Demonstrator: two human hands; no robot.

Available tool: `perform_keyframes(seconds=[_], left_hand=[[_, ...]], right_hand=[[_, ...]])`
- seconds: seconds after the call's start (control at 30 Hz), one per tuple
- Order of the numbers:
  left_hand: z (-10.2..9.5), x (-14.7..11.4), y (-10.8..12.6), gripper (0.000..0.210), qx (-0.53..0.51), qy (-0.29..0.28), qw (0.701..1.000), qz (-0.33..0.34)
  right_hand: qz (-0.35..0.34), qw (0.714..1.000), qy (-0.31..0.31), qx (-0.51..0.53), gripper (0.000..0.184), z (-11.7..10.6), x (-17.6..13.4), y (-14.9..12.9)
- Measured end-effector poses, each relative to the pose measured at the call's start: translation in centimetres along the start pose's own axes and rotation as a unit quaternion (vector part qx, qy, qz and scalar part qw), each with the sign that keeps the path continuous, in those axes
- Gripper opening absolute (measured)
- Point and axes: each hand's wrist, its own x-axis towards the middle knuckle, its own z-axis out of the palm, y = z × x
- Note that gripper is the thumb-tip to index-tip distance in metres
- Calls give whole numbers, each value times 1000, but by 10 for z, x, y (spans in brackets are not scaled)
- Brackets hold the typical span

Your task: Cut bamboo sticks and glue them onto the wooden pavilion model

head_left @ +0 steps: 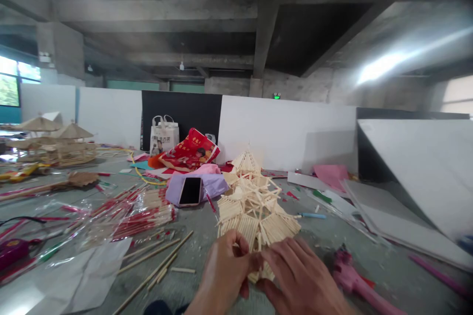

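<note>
A pagoda-like model (264,202) of pale wooden sticks stands before me, with tiered, sloping roofs and a pointed top. At its near edge, my left hand (227,266) has curled fingers, with thumb and forefinger pinched; anything between them is hidden. My right hand (295,268) grips the front of the model, its fingers bent over the sticks and its thumb lower down. Both hands' fingertips nearly meet there. Loose wooden sticks (162,268) lie left of my left hand. A pink glue gun (349,275) rests to the right of my right hand.
A phone (191,191) lies on purple cloth-like material behind the loose sticks. Bagged sticks (144,216) and a purple glue gun (16,253) are at left. More stick models (70,140) stand farther back. White boards (399,221) lean at right; a blue pen-like tool (312,215) lies nearer.
</note>
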Motion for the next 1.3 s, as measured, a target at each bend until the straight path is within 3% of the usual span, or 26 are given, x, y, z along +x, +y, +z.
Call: perform_keyframes(seconds=[0.2,0.4,0.63,0.77,0.87,1.03,1.17,1.3], left_hand=[[-2,8,-2,21,13,17,999,-33],[-3,9,-2,18,4,11,999,-35],[-2,14,-6,27,35,32,999,-23],[0,15,-5,21,90,59,994,-6],[1,13,1,17,153,79,985,19],[2,11,13,13,290,56,954,57],[1,14,13,18,377,58,920,91],[3,17,9,19,413,60,904,89]], right_hand=[[-67,992,62,-85,22,17,-2,4],[-70,992,56,-85,24,20,-1,4],[-53,995,60,-61,23,22,4,13],[-36,997,56,-41,23,22,6,14],[-10,998,49,-22,25,21,7,14],[-20,997,71,-38,32,21,7,17],[-21,996,63,-63,35,26,3,20],[-16,995,68,-67,34,32,1,20]])
